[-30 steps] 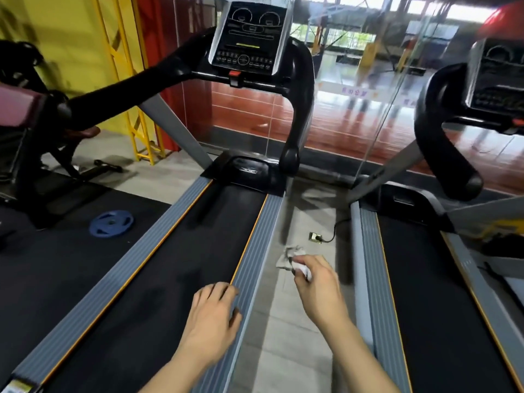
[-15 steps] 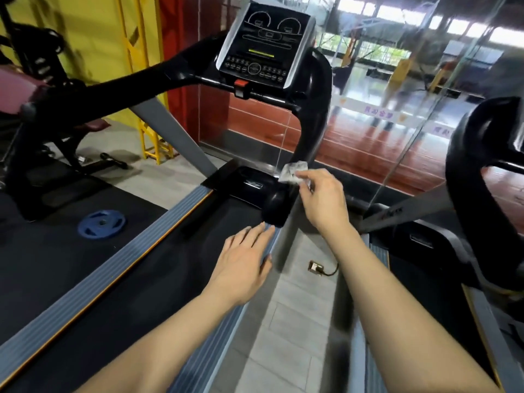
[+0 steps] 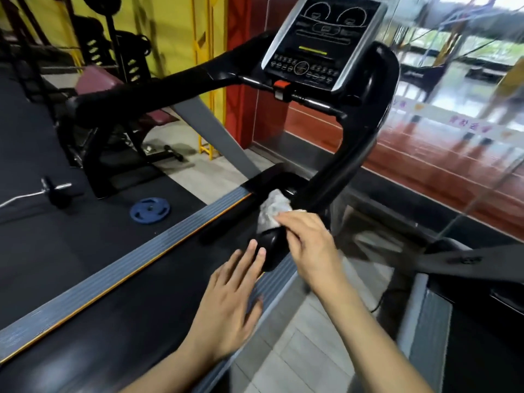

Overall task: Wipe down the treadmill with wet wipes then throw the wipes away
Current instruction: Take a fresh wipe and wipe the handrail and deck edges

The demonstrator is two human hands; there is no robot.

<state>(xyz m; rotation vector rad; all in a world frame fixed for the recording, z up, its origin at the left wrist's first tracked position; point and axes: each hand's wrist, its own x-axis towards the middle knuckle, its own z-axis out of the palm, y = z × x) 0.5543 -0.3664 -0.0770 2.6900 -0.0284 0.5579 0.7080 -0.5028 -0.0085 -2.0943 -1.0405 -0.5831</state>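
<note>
A black treadmill fills the view, with its console (image 3: 317, 49) at the top and a dark belt (image 3: 119, 285) below. Its right handrail (image 3: 351, 154) curves down to a rounded end near my hands. My right hand (image 3: 309, 245) holds a crumpled white wet wipe (image 3: 272, 211) and presses it onto the lower end of that handrail. My left hand (image 3: 229, 299) hovers flat with straight fingers just below the handrail's tip, over the grey side rail (image 3: 272, 282). It holds nothing.
A blue weight plate (image 3: 150, 211) and a barbell (image 3: 54, 188) lie on the black mat at left, near a weight bench (image 3: 105, 80). A second treadmill (image 3: 467, 321) stands at right across a tiled floor strip (image 3: 306, 350). Glass panels rise behind.
My view has moved closer to the treadmill. My right hand has brought the wipe from beside the deck up onto the right handrail's lower end. My left hand rose toward the handrail tip.
</note>
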